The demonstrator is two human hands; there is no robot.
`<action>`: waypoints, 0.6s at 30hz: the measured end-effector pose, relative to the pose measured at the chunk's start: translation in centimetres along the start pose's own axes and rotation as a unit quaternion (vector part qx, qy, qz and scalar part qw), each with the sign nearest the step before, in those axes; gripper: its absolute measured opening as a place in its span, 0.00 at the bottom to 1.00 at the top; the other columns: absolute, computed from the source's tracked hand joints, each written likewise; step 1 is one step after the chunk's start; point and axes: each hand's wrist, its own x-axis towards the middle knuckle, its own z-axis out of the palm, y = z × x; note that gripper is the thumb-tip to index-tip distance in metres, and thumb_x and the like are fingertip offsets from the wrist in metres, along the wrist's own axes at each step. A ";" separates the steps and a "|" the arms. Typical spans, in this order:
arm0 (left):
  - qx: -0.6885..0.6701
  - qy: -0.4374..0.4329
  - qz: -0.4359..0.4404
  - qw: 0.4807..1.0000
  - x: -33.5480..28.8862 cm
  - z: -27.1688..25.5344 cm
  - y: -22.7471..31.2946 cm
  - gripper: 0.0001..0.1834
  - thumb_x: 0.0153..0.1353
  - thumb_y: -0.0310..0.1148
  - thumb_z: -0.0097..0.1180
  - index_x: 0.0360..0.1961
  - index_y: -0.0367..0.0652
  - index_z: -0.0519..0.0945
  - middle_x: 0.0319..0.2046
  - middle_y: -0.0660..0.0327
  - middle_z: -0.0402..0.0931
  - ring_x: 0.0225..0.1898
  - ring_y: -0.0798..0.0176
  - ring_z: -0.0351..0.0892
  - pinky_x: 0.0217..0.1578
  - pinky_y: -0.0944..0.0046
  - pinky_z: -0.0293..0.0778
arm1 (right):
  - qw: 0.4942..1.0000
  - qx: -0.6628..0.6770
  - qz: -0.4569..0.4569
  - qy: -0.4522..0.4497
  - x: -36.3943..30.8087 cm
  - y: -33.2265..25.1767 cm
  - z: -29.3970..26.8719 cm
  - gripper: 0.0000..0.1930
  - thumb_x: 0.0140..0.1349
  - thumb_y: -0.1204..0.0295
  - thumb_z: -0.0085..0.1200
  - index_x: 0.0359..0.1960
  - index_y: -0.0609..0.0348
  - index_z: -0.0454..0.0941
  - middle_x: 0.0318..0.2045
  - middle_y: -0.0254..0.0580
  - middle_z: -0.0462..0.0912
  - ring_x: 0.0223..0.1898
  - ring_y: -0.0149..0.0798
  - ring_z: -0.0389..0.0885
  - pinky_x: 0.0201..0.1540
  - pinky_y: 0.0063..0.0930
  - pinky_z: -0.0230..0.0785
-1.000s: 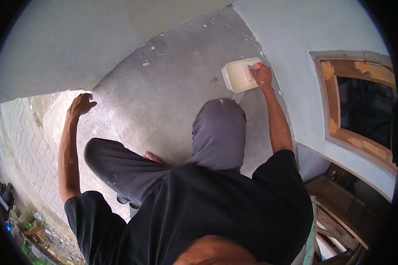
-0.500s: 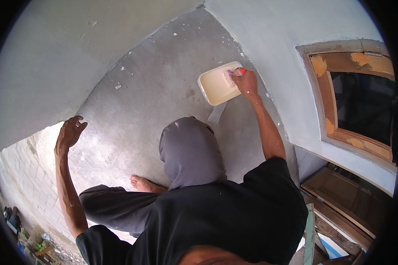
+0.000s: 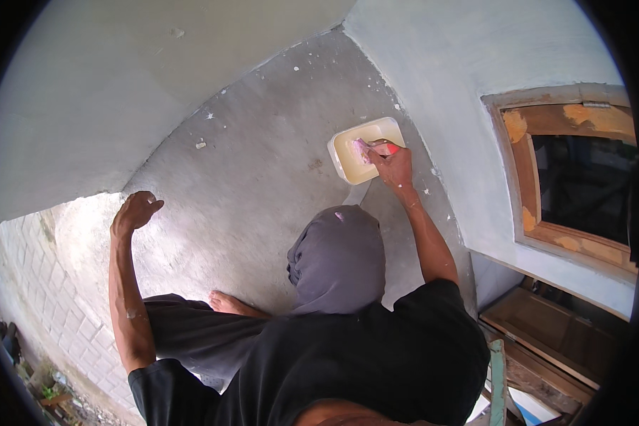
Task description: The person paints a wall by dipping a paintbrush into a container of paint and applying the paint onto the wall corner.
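My right hand (image 3: 396, 170) is closed around a paintbrush (image 3: 364, 151) with a red handle. Its pale, pinkish bristle end is inside a cream plastic tub (image 3: 342, 165) standing on the grey floor. Whether the bristles touch the tub's bottom I cannot tell. A flat grey strip (image 3: 357, 193) pokes out from beneath the tub's near side. Off to the left, my left hand (image 3: 136, 211) holds nothing; its fingers are loosely bent, with the thumb apart, near the foot of the left wall.
A pale wall (image 3: 433, 92) rises close to the tub's right, with a brown wooden window frame (image 3: 529, 170) set in it. Another wall (image 3: 85, 106) bounds the left. Grey concrete floor (image 3: 263, 156) lies between them. Wooden boards (image 3: 547, 330) are at the lower right.
My right hand has moved the paintbrush from the tub's right side toward its middle. My left hand's fingers are more bent. The whole view has shifted a little.
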 end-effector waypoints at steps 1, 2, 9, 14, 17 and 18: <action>0.010 -0.007 0.022 1.000 0.5 0.1 -0.1 0.24 0.61 0.47 0.57 0.47 0.36 0.81 0.46 0.45 0.80 0.49 0.47 0.79 0.50 0.54 0.73 | 1.000 0.008 -0.022 -0.009 -0.7 -0.8 0.8 0.13 0.51 0.68 0.65 0.35 0.64 0.83 0.25 0.44 0.85 0.26 0.38 0.83 0.34 0.30 0.73; 0.009 -0.004 0.023 1.000 0.8 0.3 -0.2 0.24 0.61 0.47 0.57 0.47 0.36 0.81 0.46 0.45 0.80 0.49 0.47 0.79 0.50 0.54 0.73 | 1.000 0.009 -0.025 -0.007 -1.0 -1.0 1.6 0.13 0.51 0.68 0.65 0.35 0.64 0.83 0.25 0.44 0.85 0.26 0.38 0.83 0.34 0.30 0.73; -0.011 -0.006 0.031 0.999 0.3 0.3 1.2 0.25 0.61 0.48 0.57 0.47 0.35 0.81 0.49 0.46 0.79 0.51 0.48 0.78 0.52 0.53 0.72 | 0.979 0.194 0.060 0.020 -0.8 -2.2 -0.6 0.11 0.56 0.73 0.63 0.37 0.69 0.82 0.30 0.41 0.85 0.28 0.30 0.82 0.30 0.24 0.76; 0.019 -0.001 0.014 1.000 0.5 1.6 -2.3 0.25 0.60 0.50 0.57 0.47 0.38 0.81 0.48 0.50 0.80 0.52 0.49 0.78 0.52 0.53 0.72 | 0.998 -0.036 0.013 0.051 1.3 -0.8 -3.5 0.11 0.55 0.72 0.64 0.34 0.69 0.83 0.23 0.40 0.84 0.25 0.28 0.80 0.28 0.26 0.73; 0.034 -0.010 -0.006 0.999 0.6 1.6 -0.1 0.25 0.60 0.52 0.58 0.43 0.39 0.83 0.46 0.51 0.81 0.51 0.49 0.79 0.50 0.53 0.73 | 0.978 -0.179 -0.058 0.094 1.3 1.0 -5.7 0.11 0.56 0.66 0.62 0.32 0.62 0.83 0.20 0.52 0.81 0.23 0.51 0.81 0.28 0.38 0.70; 0.038 -0.016 -0.009 0.999 0.9 1.8 0.4 0.25 0.60 0.52 0.58 0.41 0.39 0.84 0.46 0.52 0.81 0.50 0.50 0.79 0.49 0.52 0.74 | 0.965 -0.230 -0.080 0.097 1.1 1.0 -6.5 0.11 0.56 0.65 0.61 0.32 0.62 0.83 0.21 0.55 0.81 0.24 0.56 0.80 0.28 0.41 0.70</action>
